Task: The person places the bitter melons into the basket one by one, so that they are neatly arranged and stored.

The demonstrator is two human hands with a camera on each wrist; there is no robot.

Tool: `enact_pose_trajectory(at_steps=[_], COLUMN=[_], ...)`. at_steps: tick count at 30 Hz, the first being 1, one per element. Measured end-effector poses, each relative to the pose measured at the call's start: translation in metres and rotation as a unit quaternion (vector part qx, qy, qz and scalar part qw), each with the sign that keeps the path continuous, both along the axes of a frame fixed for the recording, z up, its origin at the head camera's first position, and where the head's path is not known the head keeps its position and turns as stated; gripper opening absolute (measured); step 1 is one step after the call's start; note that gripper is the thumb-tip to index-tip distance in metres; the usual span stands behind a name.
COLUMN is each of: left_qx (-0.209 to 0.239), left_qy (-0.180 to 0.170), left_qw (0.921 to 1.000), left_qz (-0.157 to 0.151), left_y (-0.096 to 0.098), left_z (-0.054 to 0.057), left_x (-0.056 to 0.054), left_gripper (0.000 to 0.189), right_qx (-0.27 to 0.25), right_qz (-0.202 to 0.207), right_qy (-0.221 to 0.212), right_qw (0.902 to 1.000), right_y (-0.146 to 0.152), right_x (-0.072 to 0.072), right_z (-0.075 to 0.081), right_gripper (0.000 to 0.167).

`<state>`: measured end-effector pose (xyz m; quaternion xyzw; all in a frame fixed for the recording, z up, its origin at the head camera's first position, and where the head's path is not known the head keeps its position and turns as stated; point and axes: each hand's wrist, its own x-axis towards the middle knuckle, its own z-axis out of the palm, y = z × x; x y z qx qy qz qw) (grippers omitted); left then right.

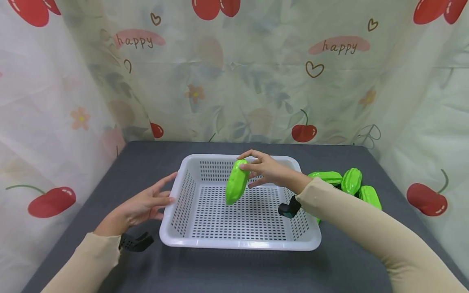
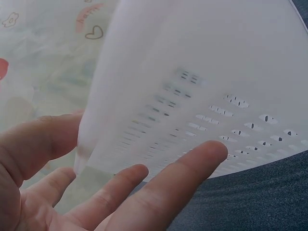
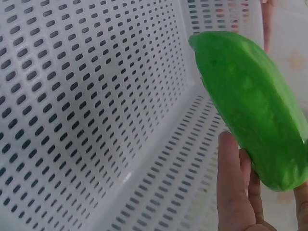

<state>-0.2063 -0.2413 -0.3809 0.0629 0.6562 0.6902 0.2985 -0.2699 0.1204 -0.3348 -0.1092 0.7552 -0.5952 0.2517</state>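
Note:
My right hand grips a bright green bitter melon by its upper end and holds it over the white perforated basket. The melon hangs tilted, its lower end above the basket's floor. In the right wrist view the ridged bitter melon fills the right side, with fingers against its lower end. At the basket's left end, my left hand has its fingertips at the rim. The left wrist view shows those fingers extended along the outer wall of the basket.
Several more green bitter melons lie on the dark tabletop to the right of the basket, partly hidden by the right forearm. A patterned curtain hangs behind the table and along both sides.

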Motion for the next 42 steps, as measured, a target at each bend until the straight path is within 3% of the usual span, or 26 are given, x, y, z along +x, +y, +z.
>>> enact_pose_trajectory(at_steps=[15,21,28,32,37,42], left_qx=[0.001,0.004,-0.005,-0.006,-0.009,-0.013], left_qy=[-0.003,-0.003,0.002,0.0,0.0,0.002], left_qw=[1.0,0.9999,0.9999,0.9999,0.9999,0.9999], left_qz=[-0.005,-0.011,-0.01,-0.008,-0.009,-0.009], left_y=[0.0,-0.001,-0.002,-0.002,-0.001,-0.001], left_z=[0.001,0.001,0.0,0.0,0.001,0.001], left_x=[-0.001,-0.002,-0.001,-0.002,-0.002,-0.001], left_gripper=[0.089,0.089,0.09,0.089,0.089,0.091], right_qx=[0.007,0.011,0.021,0.016,-0.008,-0.015], right_qz=[0.006,-0.005,-0.035,-0.036,-0.032,-0.038], right_qy=[-0.049,-0.086,-0.101,-0.112,-0.13,-0.116], right_qw=[0.9988,0.9962,0.9941,0.993,0.9909,0.9924], right_y=[-0.049,-0.067,-0.083,-0.088,-0.095,-0.101], right_x=[-0.012,-0.012,-0.01,-0.008,-0.006,-0.004], right_z=[-0.042,-0.058,-0.069,-0.07,-0.072,-0.073], right_gripper=[0.042,0.038,0.032,0.038,0.057,0.061])
